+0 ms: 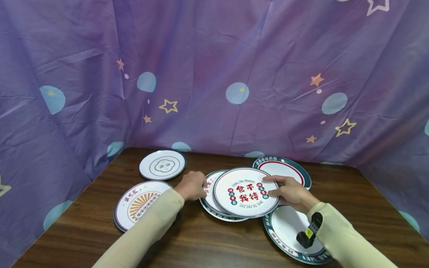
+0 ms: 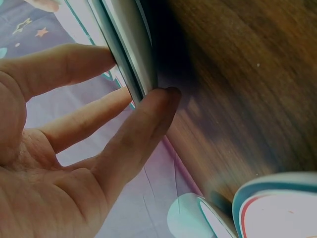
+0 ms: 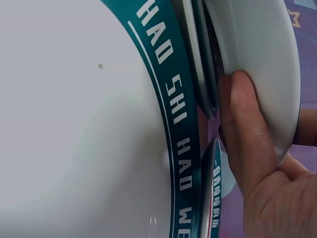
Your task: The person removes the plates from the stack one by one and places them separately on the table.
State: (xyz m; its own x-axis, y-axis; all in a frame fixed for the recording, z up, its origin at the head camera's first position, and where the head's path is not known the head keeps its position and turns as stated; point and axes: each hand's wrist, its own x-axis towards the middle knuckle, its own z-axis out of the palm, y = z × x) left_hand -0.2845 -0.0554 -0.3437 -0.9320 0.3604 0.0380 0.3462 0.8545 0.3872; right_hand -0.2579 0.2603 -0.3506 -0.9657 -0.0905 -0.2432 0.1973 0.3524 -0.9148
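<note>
My right hand (image 1: pixel 293 190) grips the right rim of a white plate (image 1: pixel 247 192) printed with red and teal lettering, fingertips on its face. In the right wrist view, fingers press its pale underside (image 3: pixel 265 74). This plate overlaps another white plate (image 1: pixel 209 193) with red writing, which lies on a green-rimmed plate (image 1: pixel 231 219). My left hand (image 1: pixel 192 185) is at the left edge of these lower plates. The left wrist view shows its thumb and fingers pinching the stacked rims (image 2: pixel 130 59) from both sides.
Left on the wooden table (image 1: pixel 197 242) lie a plate with an orange ray design (image 1: pixel 142 201) and, behind it, a plate with a grey emblem (image 1: pixel 162 165). Green-rimmed plates stand at back right (image 1: pixel 285 167) and front right (image 1: pixel 288 227). A purple curtain (image 1: pixel 207 56) hangs behind.
</note>
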